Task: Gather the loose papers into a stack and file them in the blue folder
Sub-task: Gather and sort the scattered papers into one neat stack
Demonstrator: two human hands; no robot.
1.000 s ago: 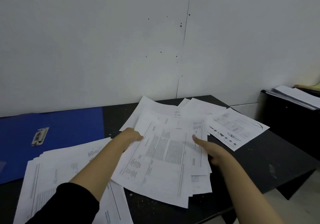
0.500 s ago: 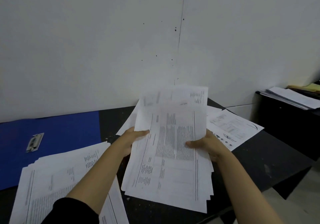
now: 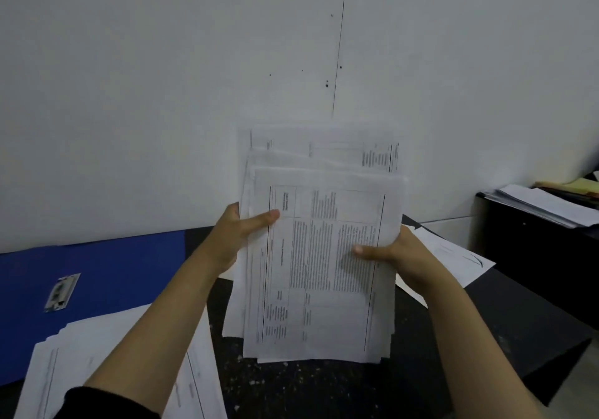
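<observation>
Both hands grip a bundle of printed sheets (image 3: 324, 256) and hold it upright above the dark tabletop (image 3: 324, 392). At the bundle's left edge the left hand (image 3: 236, 237) has its thumb across the front page and its fingers hidden behind. At the right edge the right hand (image 3: 398, 256) mirrors it, thumb pressed flat over the text. The 2-sided hold appears meant to square the sheets, whose top edges are staggered in at least 3 uneven steps. The bottom edges hang near the tabletop; whether they touch it cannot be told.

A second spread of loose papers (image 3: 107, 354) lies toward the tabletop's near left corner, partly under the left forearm, with its far edge overlapping the blue folder (image 3: 129, 269). That folder lies open and flat along the far left edge against the wall (image 3: 162, 94), its metal clip (image 3: 61, 292) exposed and uncovered. 1 more sheet (image 3: 453, 256) rests at the far right edge, behind the right wrist, with 1 corner reaching the table's rim.

Bare speckled tabletop directly below the bundle leaves room to tap the sheets level. The route left to the folder crosses the other papers, so the bundle would likely need to travel above them. A separate black cabinet (image 3: 534, 256), carrying its own paper pile (image 3: 544, 206), stands apart on the right beyond a gap.
</observation>
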